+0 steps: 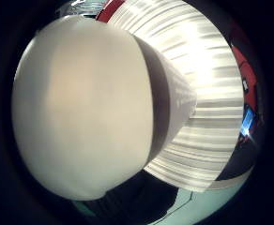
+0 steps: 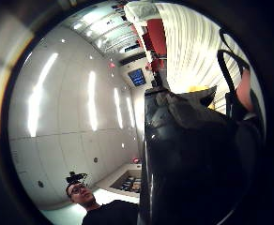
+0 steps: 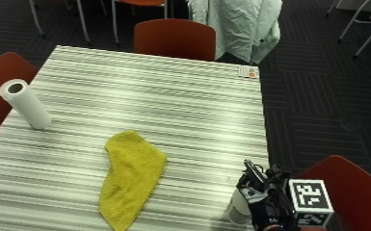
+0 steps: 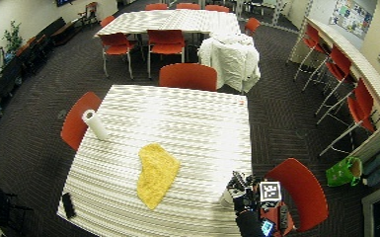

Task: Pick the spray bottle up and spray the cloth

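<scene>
**Gloved hand on the spray bottle at the table's near right corner**

- Outside view: right hand in the black glove sits at the near right corner of the striped table, fingers curled round the spray bottle. Bottle looks white/translucent, standing at the table edge; can't tell if its base is touching the table or just off it.
- Little-finger palm view: a pale rounded body of the spray bottle fills most of the view, so it's right up against the palm. Striped table shows behind it.
- Thumb-side palm view: mostly the dark glove and ceiling; trigger and nozzle not readable here.
- Yellow cloth lies flat on the table, long and narrow, towards the near edge and left of the bottle. Well apart from the hand, not touching it.
- Paper towel roll stands upright near the left edge, far from cloth and bottle.
- Small card or label at the far right corner of the table.
- Red chairs around the table; one at the far side has a white jacket beside it.
- Wide view: small dark flat object at the near left corner, can't identify it.
</scene>
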